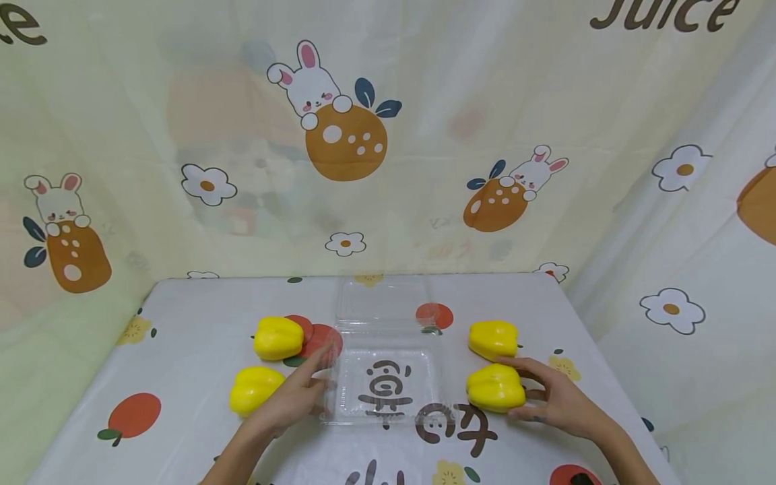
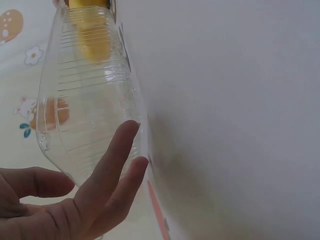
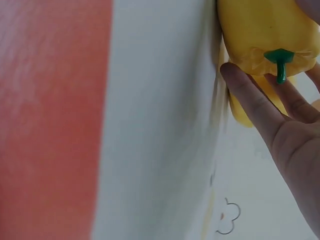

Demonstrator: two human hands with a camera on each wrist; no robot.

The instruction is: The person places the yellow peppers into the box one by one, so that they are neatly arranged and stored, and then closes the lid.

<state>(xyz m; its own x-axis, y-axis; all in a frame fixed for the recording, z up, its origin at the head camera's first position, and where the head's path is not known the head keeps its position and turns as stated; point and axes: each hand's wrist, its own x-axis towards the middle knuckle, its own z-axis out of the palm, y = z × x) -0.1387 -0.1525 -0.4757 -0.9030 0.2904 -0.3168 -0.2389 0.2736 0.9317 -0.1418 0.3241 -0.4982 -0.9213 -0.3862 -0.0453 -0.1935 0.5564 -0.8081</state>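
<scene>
A clear plastic clamshell box [image 1: 388, 420] sits open mid-table, its lid [image 1: 383, 303] laid back toward the backdrop. My left hand [image 1: 297, 399] is at the box's left side; in the left wrist view, two straight fingers [image 2: 107, 170] lie along its ribbed wall [image 2: 95, 115], thumb apart. My right hand [image 1: 560, 397] holds the nearer right yellow bell pepper [image 1: 495, 388], index finger along the far side and thumb at the near corner. In the right wrist view the green stem [image 3: 281, 62] points toward my palm. Another yellow bell pepper [image 1: 493, 339] lies just behind it.
Left of the box lie two more yellow bell peppers, one farther back [image 1: 279, 338] and one nearer [image 1: 254, 389], partly behind my left hand. A printed cloth [image 1: 200, 377] covers the table. A rabbit-patterned curtain [image 1: 424, 202] hangs at the back and sides.
</scene>
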